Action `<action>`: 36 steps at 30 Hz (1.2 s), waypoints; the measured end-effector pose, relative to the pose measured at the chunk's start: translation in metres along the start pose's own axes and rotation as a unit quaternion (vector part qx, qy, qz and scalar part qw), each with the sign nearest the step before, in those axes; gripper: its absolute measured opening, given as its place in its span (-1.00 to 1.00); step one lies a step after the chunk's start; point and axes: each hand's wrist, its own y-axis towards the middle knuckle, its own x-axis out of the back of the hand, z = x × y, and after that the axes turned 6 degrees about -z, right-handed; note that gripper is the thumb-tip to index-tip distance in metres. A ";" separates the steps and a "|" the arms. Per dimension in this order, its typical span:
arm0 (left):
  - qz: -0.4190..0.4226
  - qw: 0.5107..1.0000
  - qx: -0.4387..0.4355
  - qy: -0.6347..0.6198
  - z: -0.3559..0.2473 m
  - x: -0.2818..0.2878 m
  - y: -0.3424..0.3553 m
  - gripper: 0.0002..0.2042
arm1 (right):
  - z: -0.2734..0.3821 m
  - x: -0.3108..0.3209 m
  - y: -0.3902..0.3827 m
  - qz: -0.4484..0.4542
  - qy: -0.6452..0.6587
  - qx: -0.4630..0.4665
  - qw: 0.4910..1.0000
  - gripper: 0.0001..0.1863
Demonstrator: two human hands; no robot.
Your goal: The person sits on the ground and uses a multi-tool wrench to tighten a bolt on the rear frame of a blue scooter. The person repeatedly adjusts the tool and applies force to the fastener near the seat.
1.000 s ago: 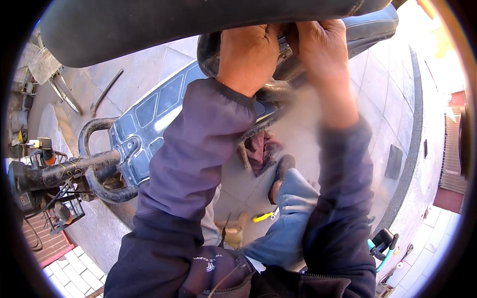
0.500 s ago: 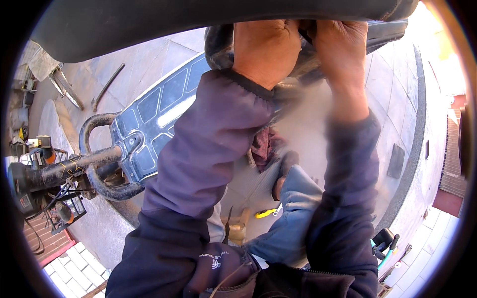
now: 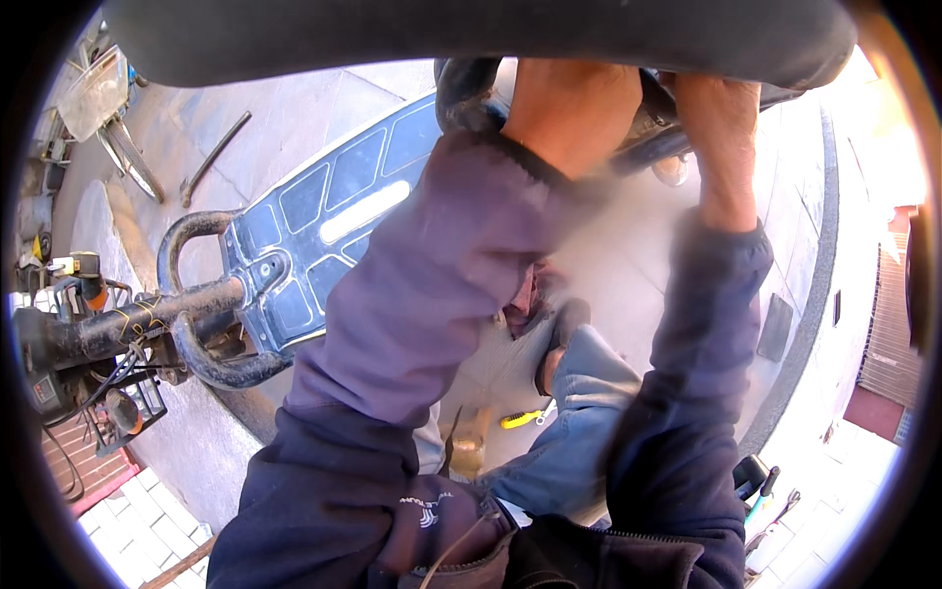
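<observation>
A long black padded seat of a scooter-like vehicle spans the top of the view. My left hand reaches up under its edge, with the wrist bent and the fingers hidden. Beside it on the right, my right hand also goes up beneath the seat, and its fingers are hidden too. Whatever either hand touches there cannot be made out. A dark, worn part of the vehicle shows left of my left hand. Below extends the blue-grey metal footboard, partly covered by my left sleeve.
Black tube guards and a steering column lie at the left. A yellow-handled tool rests on the ground by my leg. Farther off are a bent bar and a bicycle wheel. More tools sit at lower right.
Both hands have shifted to the right under the seat, the left forearm along with them. The seat and footboard appear slightly farther right in the view. A pale round part now shows between my wrists.
</observation>
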 end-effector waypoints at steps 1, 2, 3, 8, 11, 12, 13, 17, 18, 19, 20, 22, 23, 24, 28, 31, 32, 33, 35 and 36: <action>-0.029 0.991 -0.067 0.110 0.005 0.000 -0.003 -0.63 | 0.005 0.004 0.003 0.030 -0.024 -0.005 0.999 -0.65; -0.058 0.965 -0.133 0.219 0.014 0.002 -0.005 -0.63 | 0.008 0.005 0.005 0.060 -0.047 -0.011 0.997 -0.66; -0.045 0.959 -0.141 0.241 0.013 0.006 -0.008 -0.64 | 0.003 0.000 0.001 0.002 -0.113 0.045 0.993 -0.67; 0.024 0.999 0.005 0.043 0.006 0.039 -0.006 -0.70 | 0.030 -0.019 0.003 -0.101 0.065 -0.045 0.992 -0.74; -0.024 0.990 0.104 -0.088 0.003 0.056 0.001 -0.77 | 0.011 -0.007 0.008 -0.068 0.091 -0.060 0.992 -0.81; -0.036 0.983 0.137 -0.117 0.003 0.063 0.002 -0.79 | 0.014 0.005 0.011 0.055 0.312 -0.134 0.939 -0.83; -0.137 0.987 0.065 -0.053 0.010 0.060 0.002 -0.87 | 0.019 0.013 0.013 0.121 0.410 -0.156 0.890 -0.85; -0.114 0.929 0.235 -0.261 0.010 0.062 -0.014 -0.97 | 0.022 0.018 0.009 0.119 0.376 -0.157 0.906 -0.86; -0.123 0.920 0.245 -0.280 0.011 0.061 -0.014 -0.97 | 0.018 0.003 0.009 0.036 0.289 -0.125 0.949 -0.86; -0.124 0.917 0.244 -0.288 0.008 0.062 -0.016 -0.97 | 0.009 0.000 0.006 0.015 0.240 -0.100 0.966 -0.88; -0.126 0.915 0.243 -0.297 0.005 0.063 -0.017 -0.98 | 0.000 -0.005 0.005 -0.004 0.190 -0.075 0.979 -0.90; -0.165 0.908 0.211 -0.321 0.003 0.059 -0.018 -0.96 | 0.015 0.000 0.007 0.011 0.216 -0.156 0.964 -0.93; -0.188 0.895 0.209 -0.347 0.005 0.059 -0.017 -0.95 | 0.029 0.004 0.010 0.048 0.293 -0.255 0.920 -0.95; -0.210 0.878 0.207 -0.376 0.005 0.058 -0.017 -0.93 | 0.029 0.004 0.009 0.069 0.327 -0.233 0.913 -0.98; -0.226 0.863 0.189 -0.411 0.009 0.062 -0.015 -0.88 | 0.042 0.006 0.007 0.074 0.269 -0.249 0.927 -0.93; -0.244 0.873 0.190 -0.377 0.012 0.061 -0.011 -0.86 | 0.040 0.003 0.005 0.044 0.281 -0.221 0.933 -0.92; -0.244 0.877 0.215 -0.354 0.012 0.063 -0.012 -0.86 | 0.039 0.001 0.006 0.032 0.301 -0.214 0.929 -0.92; -0.243 0.879 0.240 -0.333 0.011 0.064 -0.010 -0.84 | 0.037 -0.001 0.006 0.019 0.319 -0.208 0.925 -0.92; -0.256 0.873 0.225 -0.348 0.012 0.060 -0.008 -0.82 | 0.022 -0.005 0.002 0.019 0.324 -0.188 0.927 -0.91; -0.262 0.871 0.217 -0.355 0.012 0.060 -0.007 -0.81 | 0.023 -0.007 0.002 0.020 0.328 -0.178 0.927 -0.90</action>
